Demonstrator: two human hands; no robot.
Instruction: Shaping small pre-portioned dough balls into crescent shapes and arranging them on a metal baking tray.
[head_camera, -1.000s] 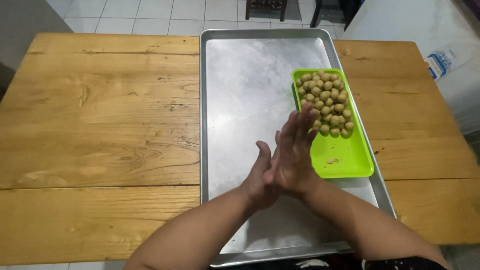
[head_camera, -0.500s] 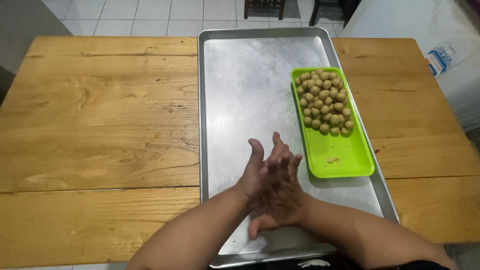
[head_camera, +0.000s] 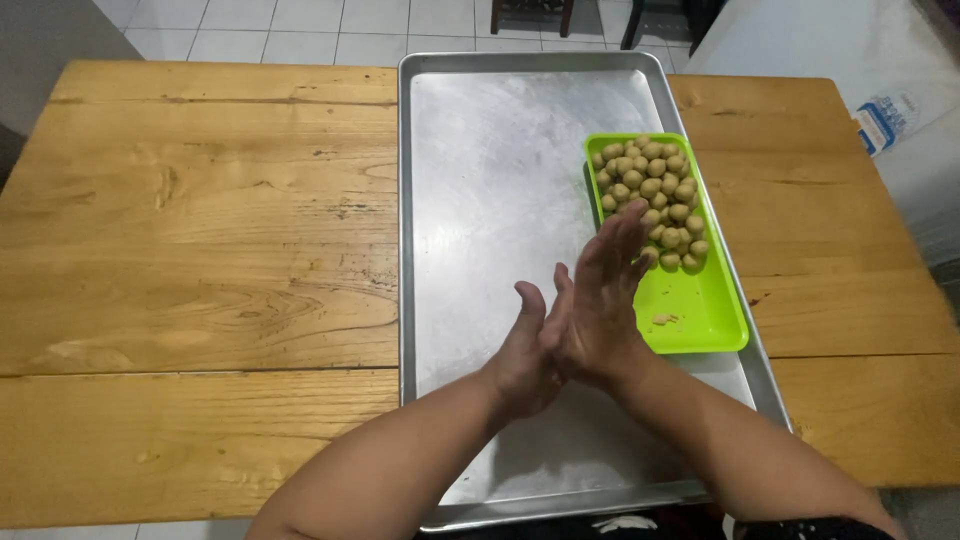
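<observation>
Since half a second ago the right hand (head_camera: 600, 305) has slid forward over the left hand (head_camera: 525, 355), its fingers (head_camera: 622, 240) now stretched toward the green tray (head_camera: 700, 310). Palms pressed flat together above the metal baking sheet (head_camera: 490, 180); fingers of both hands straight, not clenched; whether anything sits between the palms cannot be told. Small dough balls (head_camera: 655, 190) heaped in the far end of the green tray, which lies on the sheet's right side, just beside the right fingertips. One crumb (head_camera: 660, 319) lies loose in the tray's near part. Sheet rests on the wooden counter (head_camera: 200, 230)
</observation>
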